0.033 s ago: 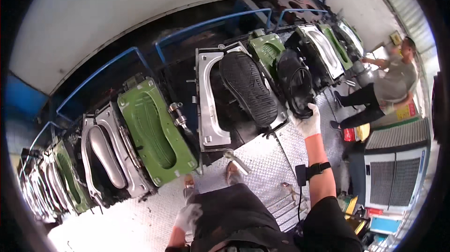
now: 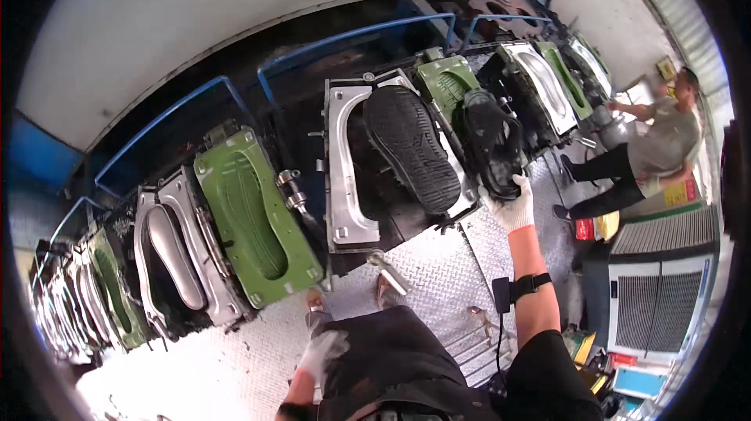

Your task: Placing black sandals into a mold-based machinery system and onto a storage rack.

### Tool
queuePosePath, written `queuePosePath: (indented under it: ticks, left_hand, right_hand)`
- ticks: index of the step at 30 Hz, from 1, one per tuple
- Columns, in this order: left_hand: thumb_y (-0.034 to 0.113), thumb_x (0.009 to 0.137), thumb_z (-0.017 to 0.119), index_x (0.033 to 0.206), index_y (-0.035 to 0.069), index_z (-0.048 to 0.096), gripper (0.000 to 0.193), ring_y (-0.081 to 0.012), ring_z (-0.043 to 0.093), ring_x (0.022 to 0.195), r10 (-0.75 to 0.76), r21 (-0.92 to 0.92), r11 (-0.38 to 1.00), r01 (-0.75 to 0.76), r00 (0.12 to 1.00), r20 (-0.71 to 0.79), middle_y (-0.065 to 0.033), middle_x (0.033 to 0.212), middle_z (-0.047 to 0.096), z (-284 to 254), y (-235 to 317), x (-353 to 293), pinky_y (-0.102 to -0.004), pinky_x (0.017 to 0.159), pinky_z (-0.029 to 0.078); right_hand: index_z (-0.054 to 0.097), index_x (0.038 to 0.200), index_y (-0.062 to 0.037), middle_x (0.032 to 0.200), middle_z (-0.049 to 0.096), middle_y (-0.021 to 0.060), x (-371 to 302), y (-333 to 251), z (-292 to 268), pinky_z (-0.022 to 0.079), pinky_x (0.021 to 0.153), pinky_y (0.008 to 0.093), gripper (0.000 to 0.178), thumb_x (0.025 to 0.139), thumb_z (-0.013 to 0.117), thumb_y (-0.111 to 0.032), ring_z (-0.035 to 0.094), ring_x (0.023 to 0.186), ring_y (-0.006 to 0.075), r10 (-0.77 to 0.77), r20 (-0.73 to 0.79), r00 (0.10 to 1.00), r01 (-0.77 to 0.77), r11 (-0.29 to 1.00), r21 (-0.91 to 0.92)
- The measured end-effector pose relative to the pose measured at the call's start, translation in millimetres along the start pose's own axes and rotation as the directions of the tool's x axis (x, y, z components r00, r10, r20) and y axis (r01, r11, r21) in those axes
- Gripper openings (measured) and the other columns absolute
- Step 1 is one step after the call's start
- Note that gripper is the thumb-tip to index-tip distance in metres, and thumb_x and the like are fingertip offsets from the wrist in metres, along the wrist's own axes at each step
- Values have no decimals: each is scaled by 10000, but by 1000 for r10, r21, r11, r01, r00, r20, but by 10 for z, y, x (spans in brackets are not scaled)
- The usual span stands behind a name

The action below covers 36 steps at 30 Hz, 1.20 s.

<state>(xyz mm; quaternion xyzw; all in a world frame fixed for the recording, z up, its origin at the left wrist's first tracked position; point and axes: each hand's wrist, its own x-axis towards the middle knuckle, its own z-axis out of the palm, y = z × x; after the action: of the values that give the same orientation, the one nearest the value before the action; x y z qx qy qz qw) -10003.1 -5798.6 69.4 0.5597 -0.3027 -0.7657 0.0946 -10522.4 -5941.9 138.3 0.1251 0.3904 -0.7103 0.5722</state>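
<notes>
My right hand [image 2: 512,200], in a white glove, grips a black sandal [image 2: 493,139] by its lower end. The sandal hangs over a green mould half [image 2: 447,77]. To the left of it, a black shoe sole [image 2: 415,147] with a ridged tread faces up on an open silver mould [image 2: 346,178]. My left hand [image 2: 323,354], also gloved, hovers low by my dark apron [image 2: 383,343]; its fingers are smeared by motion, and I see nothing in it.
More moulds run left, among them a green one [image 2: 250,217] and a silver one [image 2: 176,257]. A blue rail [image 2: 352,36] stands behind. A co-worker [image 2: 657,135] stands at far right, near a grey-white cooler unit [image 2: 657,304]. Underfoot is metal tread plate [image 2: 430,268].
The sandal has turned in my right hand, so its upper side and straps show differently. My left hand has shifted slightly up and to the right.
</notes>
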Motion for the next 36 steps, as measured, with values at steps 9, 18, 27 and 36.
queuePosePath:
  ticks: [9,18,27,36]
  left_hand:
    - [231,977,478,1261,3,561,373,-300,612,1086,715,407,692,-596,490,-498,-192,1205,622,2143,958,2379,-367,942,453]
    - [237,973,499,1382,17,433,469,-284,573,1161,458,-325,638,-698,683,-569,-178,1327,555,1907,1078,3380,-396,987,448]
    - [234,968,506,1402,23,401,494,-284,568,1167,271,-621,598,-506,857,-438,-169,1345,542,1689,803,3001,-404,987,453]
    - [230,963,513,1423,29,369,523,-285,563,1174,37,-830,458,-319,939,-341,-159,1363,529,1620,134,2310,-413,986,457]
  right_hand:
    - [444,1359,7,1351,495,135,-518,114,-50,378,1063,374,507,862,545,5,487,1246,269,-720,313,619,590,163,-791]
    - [468,1352,-182,1440,363,148,8,889,694,341,1036,535,722,698,759,-271,354,1279,454,188,831,523,724,-612,-317]
    - [478,1340,-231,1446,358,121,180,1198,779,412,971,525,724,681,773,-292,365,1269,448,69,885,460,735,-589,-336]
    - [413,1393,40,1088,644,106,574,311,1995,506,818,295,621,810,608,-50,619,859,158,-187,552,813,536,610,-583]
